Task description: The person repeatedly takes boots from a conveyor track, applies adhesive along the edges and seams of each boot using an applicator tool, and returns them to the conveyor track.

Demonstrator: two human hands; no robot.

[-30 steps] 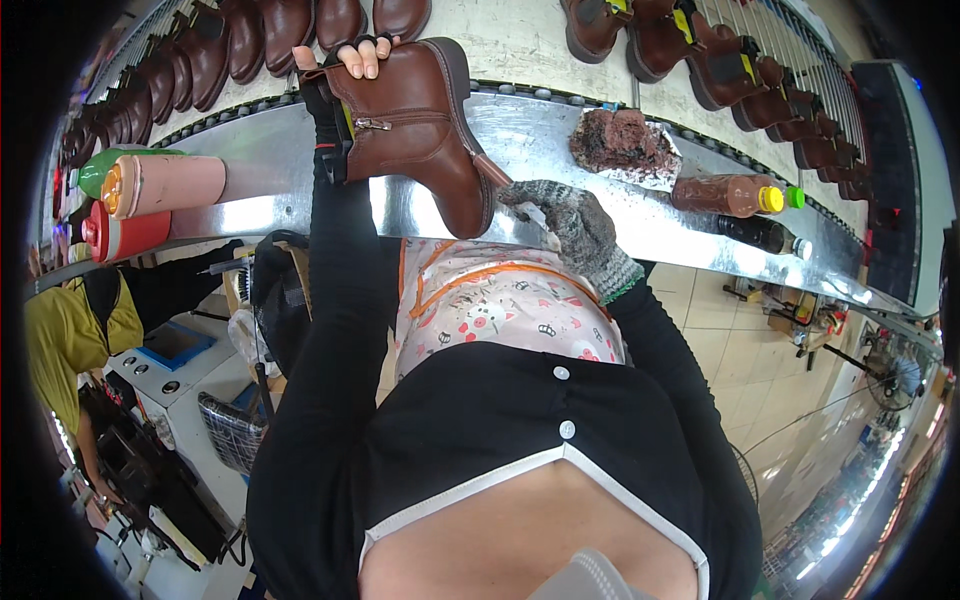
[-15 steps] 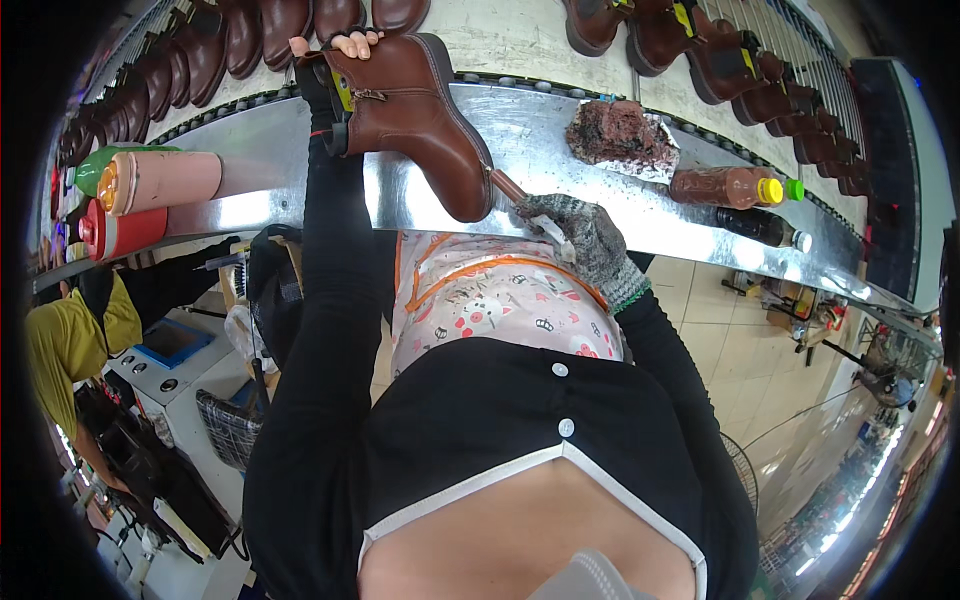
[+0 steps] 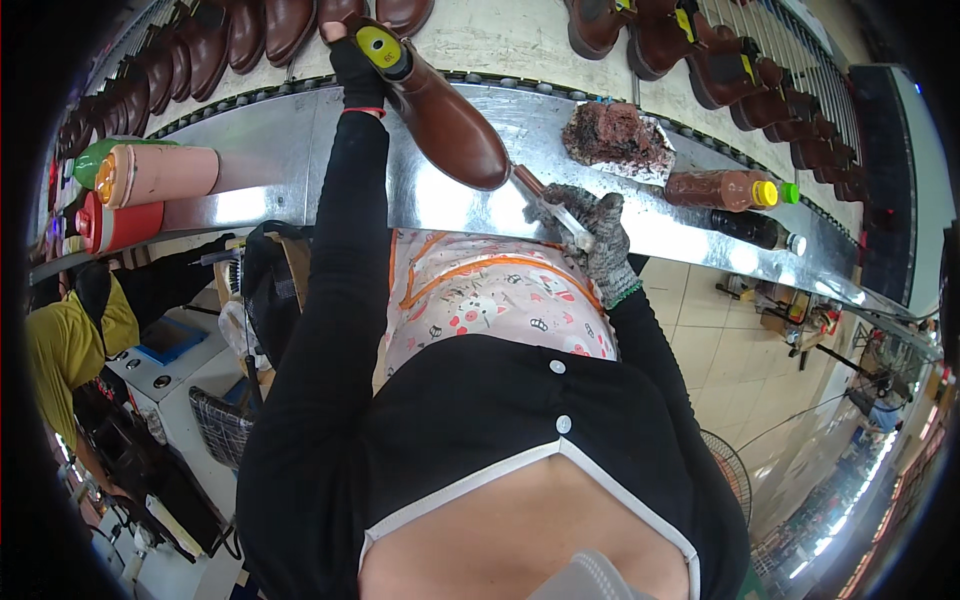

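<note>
A glossy brown ankle boot [image 3: 448,125] hangs above the metal bench, its toe pointing toward me and to the right. Its opening faces up and shows a yellow-green insole label. My left hand [image 3: 352,68], in a black glove with bare fingertips, grips the boot at its upper end; some fingers are hidden. A grey knitted glove covers my right hand [image 3: 600,238], closed around a slim tool [image 3: 568,222] with a pale, clear handle and a brown end. That brown end is close to the boot's toe; whether they touch, I cannot tell.
On the metal bench [image 3: 260,150] lie a dark brown-stained sponge-like block [image 3: 612,135], a bottle of brown liquid [image 3: 715,188] and a dark bottle [image 3: 755,230]. Pink [image 3: 170,175] and red [image 3: 125,222] flasks lie left. Beyond, boots [image 3: 245,38] line a conveyor. A person in yellow [image 3: 70,340] is at left.
My left hand has turned the boot from its zipped side to show its opening and top. The toe has moved up slightly, and the right hand has rotated with the tool.
</note>
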